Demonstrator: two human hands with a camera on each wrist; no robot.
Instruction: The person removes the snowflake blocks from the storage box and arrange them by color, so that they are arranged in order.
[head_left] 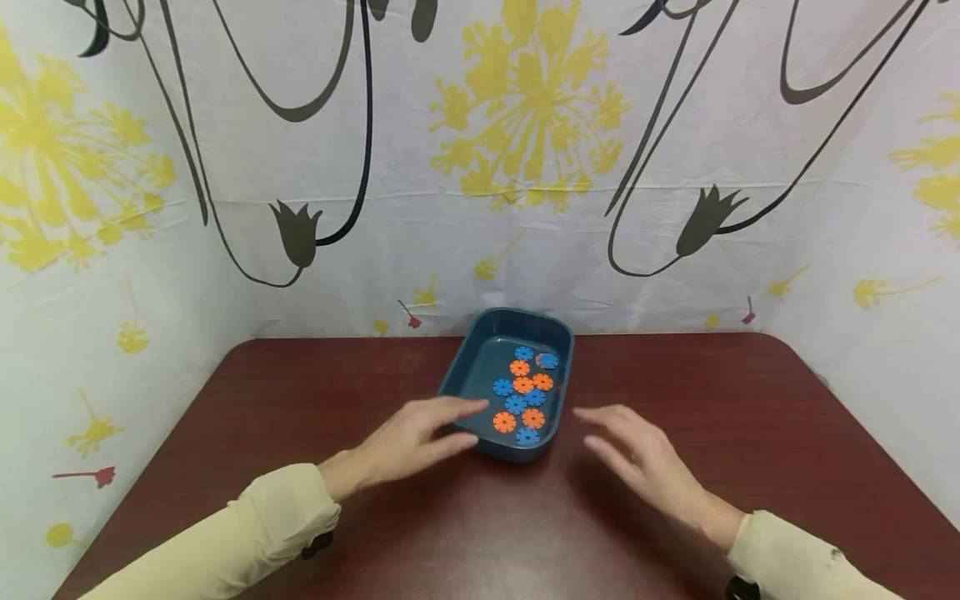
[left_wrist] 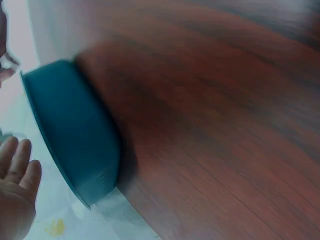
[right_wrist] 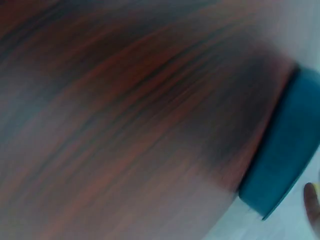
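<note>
From my head feed I have the tray (head_left: 478, 367) on the bench (head_left: 300, 392), near its far edge, with orange discs (head_left: 523, 385) and blue discs (head_left: 516, 404) lying inside, mostly toward its right. My left hand (head_left: 412, 437) has fingers extended over the tray's near-left rim, holding nothing; I can't tell whether it touches. My right hand (head_left: 648, 458), fingers also extended and grasping nothing, hangs just beside the right wall. Behind I see a patterned sheet (head_left: 405, 167).

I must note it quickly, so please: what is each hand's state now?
Left hand: open, holding nothing, near the blue tray.
Right hand: open, holding nothing, apart from the tray.
</note>
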